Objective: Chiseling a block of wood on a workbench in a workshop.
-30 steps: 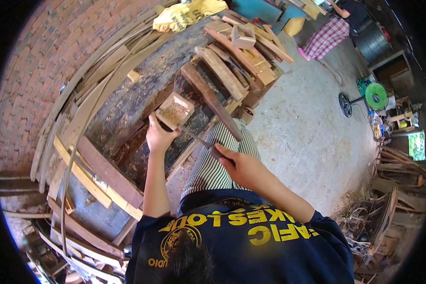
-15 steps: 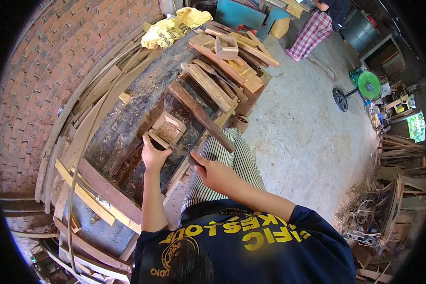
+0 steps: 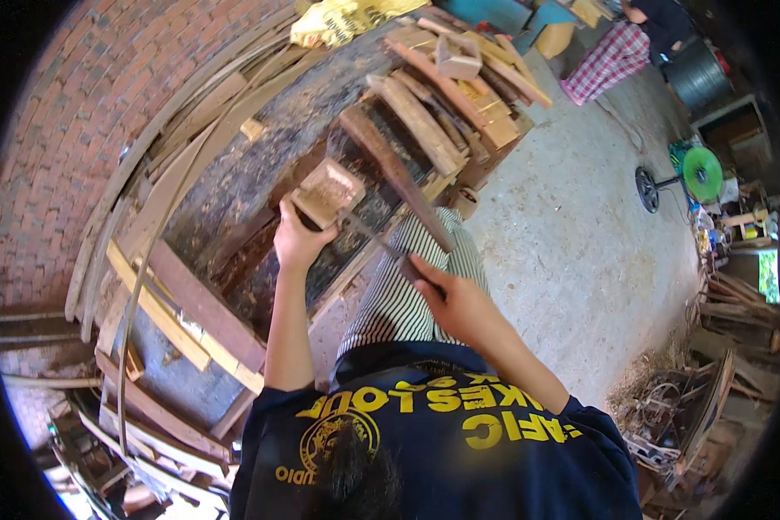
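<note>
Outdoor woodworking yard, stacked timber planks [image 3: 425, 121], brick wall [image 3: 69, 147], concrete floor [image 3: 572, 260]

A: Where is the wood block [image 3: 325, 192]?
B: In the left hand [image 3: 299, 241], raised just ahead of it.
A: And the chisel [image 3: 374, 238]?
B: It runs from the right hand [image 3: 455, 299] forward and leftward; its tip touches the block.
A: What lies beyond the hands?
B: A long plank [image 3: 396, 173] slants just right of the block, with stacked boards [image 3: 459, 95] farther ahead.
A: To the left?
B: Leaning boards [image 3: 182, 303] sit left of the left hand, against a brick wall [image 3: 69, 147] farther left.
A: To the right?
B: A bare floor [image 3: 572, 251], with a fan [image 3: 698, 173] well beyond the right hand.
</note>
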{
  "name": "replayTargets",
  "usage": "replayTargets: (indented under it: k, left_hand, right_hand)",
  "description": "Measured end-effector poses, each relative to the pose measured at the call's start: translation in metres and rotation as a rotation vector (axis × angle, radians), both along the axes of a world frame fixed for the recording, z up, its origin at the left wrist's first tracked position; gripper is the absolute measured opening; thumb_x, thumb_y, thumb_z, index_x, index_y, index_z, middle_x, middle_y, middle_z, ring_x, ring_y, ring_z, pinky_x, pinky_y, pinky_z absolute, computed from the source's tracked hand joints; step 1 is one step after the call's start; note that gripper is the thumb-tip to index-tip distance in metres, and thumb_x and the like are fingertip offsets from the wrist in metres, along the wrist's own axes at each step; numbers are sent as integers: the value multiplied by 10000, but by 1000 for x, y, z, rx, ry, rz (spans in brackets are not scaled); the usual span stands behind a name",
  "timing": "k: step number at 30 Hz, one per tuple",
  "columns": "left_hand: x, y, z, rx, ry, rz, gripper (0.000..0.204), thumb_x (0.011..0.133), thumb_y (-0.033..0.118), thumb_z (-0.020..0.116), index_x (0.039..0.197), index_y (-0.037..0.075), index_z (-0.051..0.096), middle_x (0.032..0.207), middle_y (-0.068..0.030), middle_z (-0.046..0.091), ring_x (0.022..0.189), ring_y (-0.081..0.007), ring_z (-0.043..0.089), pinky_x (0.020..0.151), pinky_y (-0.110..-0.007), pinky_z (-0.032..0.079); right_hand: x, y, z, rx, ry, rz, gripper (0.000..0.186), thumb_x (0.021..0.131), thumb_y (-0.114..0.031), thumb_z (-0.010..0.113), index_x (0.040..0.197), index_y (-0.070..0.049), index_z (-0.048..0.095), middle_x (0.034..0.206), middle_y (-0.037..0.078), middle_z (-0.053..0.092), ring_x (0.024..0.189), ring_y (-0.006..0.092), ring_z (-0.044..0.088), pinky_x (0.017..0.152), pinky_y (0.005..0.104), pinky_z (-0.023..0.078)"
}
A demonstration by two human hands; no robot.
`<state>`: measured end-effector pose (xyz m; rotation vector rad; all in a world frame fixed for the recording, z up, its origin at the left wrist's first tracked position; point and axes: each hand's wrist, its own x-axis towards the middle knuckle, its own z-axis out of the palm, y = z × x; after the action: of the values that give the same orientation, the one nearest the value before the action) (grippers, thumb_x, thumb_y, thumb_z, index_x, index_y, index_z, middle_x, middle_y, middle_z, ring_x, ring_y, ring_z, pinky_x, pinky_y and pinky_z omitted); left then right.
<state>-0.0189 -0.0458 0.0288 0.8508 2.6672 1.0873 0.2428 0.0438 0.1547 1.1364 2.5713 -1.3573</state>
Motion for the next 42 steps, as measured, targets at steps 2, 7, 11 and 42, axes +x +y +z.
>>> replayTargets:
  k: [2, 7, 11, 42]
  left_hand:
    - [-1, 2, 1, -5, -32, -3, 930, 576, 427, 831, 1291, 88, 345, 1029, -221, 652, 947, -396, 641, 799, -444, 520]
    - [1, 8, 2, -49, -62, -11, 958, 577, 434, 822, 1314, 71, 329, 1022, -223, 653, 933, -402, 644, 809, -443, 524]
    - [-1, -3, -4, -35, 3, 0, 968, 578, 432, 830, 1314, 51, 329, 1071, -227, 638, 962, -398, 638, 819, -448, 529]
    - [23, 13, 16, 9, 90, -80, 548, 706, 223, 812, 1155, 22, 571, 1444, -247, 290, 1305, -432, 367, 1044, -489, 404]
  right_hand:
    - [3, 5, -10, -29, 28, 17, 383, 954, -203, 569, 1327, -117, 546, 1068, 263, 639, 991, 379, 651, 837, 378, 504]
    - [8, 11, -4, -2, 102, 3, 384, 952, -230, 561, 1312, -96, 553, 1000, 256, 653, 870, 417, 657, 746, 435, 514]
    - [40, 33, 13, -244, -17, -324, 409, 966, -225, 557, 1356, -105, 530, 871, 97, 684, 618, 139, 616, 566, 287, 507]
    - [470, 117, -63, -521, 1501, -1749, 124, 936, -138, 556, 823, -110, 515, 600, 10, 447, 444, 117, 407, 414, 237, 417]
